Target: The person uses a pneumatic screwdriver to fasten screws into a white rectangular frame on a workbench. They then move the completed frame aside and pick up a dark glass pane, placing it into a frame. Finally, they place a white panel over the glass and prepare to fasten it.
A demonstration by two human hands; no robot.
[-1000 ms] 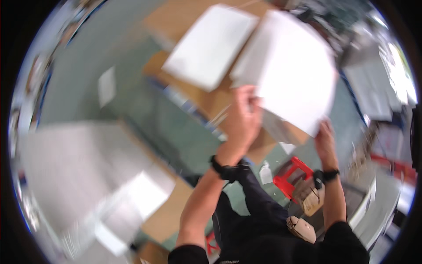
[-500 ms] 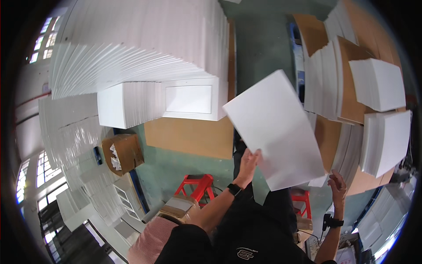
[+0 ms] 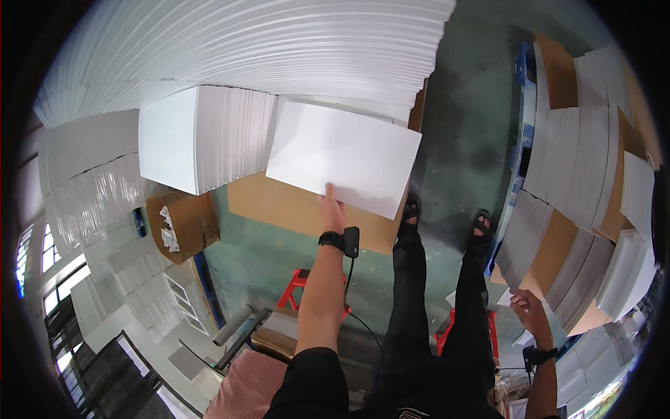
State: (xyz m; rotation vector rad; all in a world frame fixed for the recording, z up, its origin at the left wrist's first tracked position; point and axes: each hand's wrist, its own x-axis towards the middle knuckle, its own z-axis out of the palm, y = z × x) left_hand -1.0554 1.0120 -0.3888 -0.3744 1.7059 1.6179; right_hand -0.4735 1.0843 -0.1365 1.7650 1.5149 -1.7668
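My left hand [image 3: 332, 209] is closed on the near edge of a flat white panel [image 3: 349, 157], thumb on its top face. That panel lies slightly skewed above the low stack at the left, beside a stack of white panels [image 3: 236, 140] with layered edges. Far to the right, my right hand [image 3: 532, 314] has its fingers bent closed at the near corner of a greyish-white panel [image 3: 522, 234] on the right-hand stacks. Its fingertips meet that corner, though the grip is only partly visible.
A tall white panel stack [image 3: 279, 42] rises at the far left. Brown cardboard [image 3: 307, 206] lies under the low stack. An open carton [image 3: 185, 223], red step stools [image 3: 293, 286] and a blue pallet [image 3: 518, 140] stand around. My feet are on the green floor [image 3: 460, 140].
My left hand has carried the white panel leftward and away from me, laying it over the low stack. My right hand has lowered slightly, and its fingers have closed at a panel corner.
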